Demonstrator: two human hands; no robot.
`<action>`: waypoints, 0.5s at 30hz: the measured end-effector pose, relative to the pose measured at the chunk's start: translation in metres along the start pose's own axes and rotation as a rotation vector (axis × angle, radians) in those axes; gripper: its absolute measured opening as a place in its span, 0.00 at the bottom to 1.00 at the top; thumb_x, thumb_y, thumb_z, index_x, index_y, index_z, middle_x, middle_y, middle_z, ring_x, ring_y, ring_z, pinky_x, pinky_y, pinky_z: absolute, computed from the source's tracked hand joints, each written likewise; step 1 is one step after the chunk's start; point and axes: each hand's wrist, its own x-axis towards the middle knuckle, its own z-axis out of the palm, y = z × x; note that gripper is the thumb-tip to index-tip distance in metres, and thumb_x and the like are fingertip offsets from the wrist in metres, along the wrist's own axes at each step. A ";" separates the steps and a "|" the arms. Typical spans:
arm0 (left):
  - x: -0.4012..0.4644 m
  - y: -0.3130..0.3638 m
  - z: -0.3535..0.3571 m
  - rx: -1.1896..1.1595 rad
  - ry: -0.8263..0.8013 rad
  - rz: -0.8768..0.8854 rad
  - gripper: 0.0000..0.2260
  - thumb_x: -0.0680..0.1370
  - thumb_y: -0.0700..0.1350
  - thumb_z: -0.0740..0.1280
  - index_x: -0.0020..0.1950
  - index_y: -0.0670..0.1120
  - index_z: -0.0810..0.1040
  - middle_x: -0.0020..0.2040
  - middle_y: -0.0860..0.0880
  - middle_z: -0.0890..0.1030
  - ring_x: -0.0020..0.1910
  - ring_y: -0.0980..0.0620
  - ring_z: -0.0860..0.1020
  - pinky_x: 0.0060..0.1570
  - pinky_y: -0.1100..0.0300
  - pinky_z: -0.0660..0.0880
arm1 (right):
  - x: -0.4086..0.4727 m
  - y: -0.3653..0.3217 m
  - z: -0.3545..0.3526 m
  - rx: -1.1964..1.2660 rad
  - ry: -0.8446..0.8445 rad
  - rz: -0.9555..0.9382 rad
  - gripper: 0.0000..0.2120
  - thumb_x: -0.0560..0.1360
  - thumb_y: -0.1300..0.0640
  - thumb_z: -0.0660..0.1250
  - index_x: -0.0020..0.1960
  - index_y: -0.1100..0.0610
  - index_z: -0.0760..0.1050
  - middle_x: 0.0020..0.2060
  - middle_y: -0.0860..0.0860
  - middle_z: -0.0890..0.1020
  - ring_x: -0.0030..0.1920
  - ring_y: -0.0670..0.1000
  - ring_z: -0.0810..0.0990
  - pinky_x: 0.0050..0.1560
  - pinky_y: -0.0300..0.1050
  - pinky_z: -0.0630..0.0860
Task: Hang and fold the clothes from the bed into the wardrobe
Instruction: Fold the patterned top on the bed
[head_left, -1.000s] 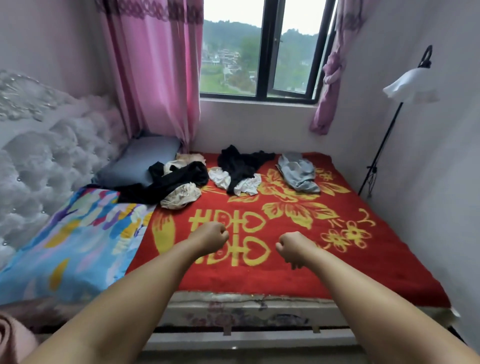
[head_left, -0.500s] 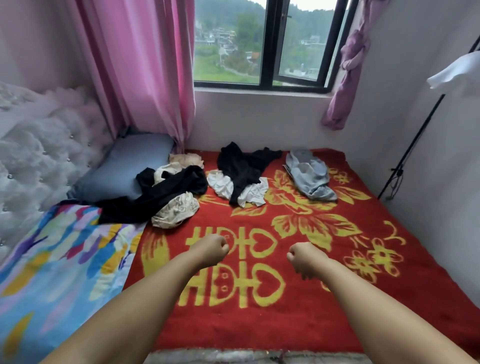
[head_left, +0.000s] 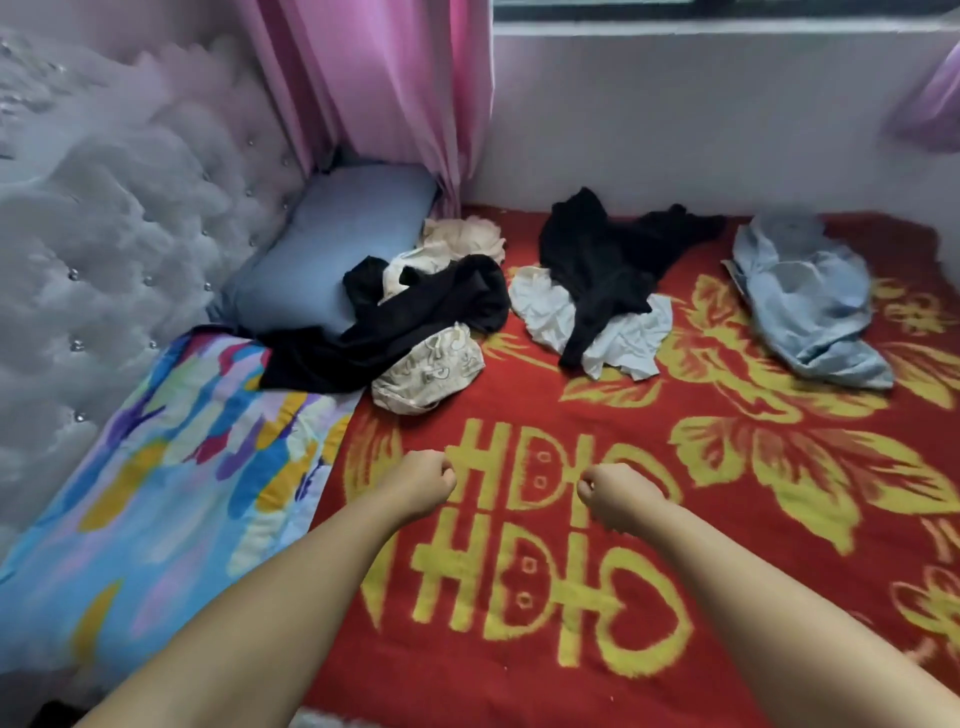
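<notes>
Fingers of the left hand (head_left: 426, 480) and right hand (head_left: 618, 496) are curled into empty fists above the red blanket (head_left: 519, 675), nothing yet grasped (approach stage, judged), so a reach to the black garment (head_left: 395, 332) beside the pillow (head_left: 332, 249) is called for.

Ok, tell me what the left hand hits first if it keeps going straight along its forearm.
Most likely the cream patterned garment, the nearest piece ahead of the left hand. Only bare red blanket lies between them, though depth is hard to judge.
</notes>
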 end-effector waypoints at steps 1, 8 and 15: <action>0.014 -0.008 0.010 0.014 -0.017 -0.015 0.13 0.78 0.46 0.57 0.53 0.46 0.80 0.49 0.48 0.82 0.48 0.46 0.79 0.43 0.55 0.73 | 0.018 -0.002 0.013 -0.017 -0.027 -0.017 0.16 0.81 0.54 0.52 0.36 0.55 0.68 0.38 0.52 0.79 0.40 0.54 0.81 0.36 0.45 0.75; 0.112 -0.079 0.076 0.110 -0.151 -0.026 0.13 0.80 0.45 0.56 0.57 0.47 0.78 0.53 0.48 0.81 0.43 0.49 0.76 0.39 0.58 0.72 | 0.139 -0.017 0.108 0.009 -0.049 0.024 0.16 0.82 0.53 0.50 0.65 0.57 0.70 0.55 0.54 0.75 0.51 0.54 0.75 0.44 0.46 0.73; 0.221 -0.142 0.105 0.178 -0.082 0.043 0.14 0.80 0.45 0.56 0.63 0.47 0.76 0.59 0.47 0.79 0.57 0.46 0.76 0.49 0.53 0.74 | 0.267 -0.049 0.194 0.219 0.200 0.108 0.18 0.81 0.55 0.55 0.68 0.60 0.70 0.68 0.57 0.69 0.68 0.58 0.66 0.65 0.54 0.67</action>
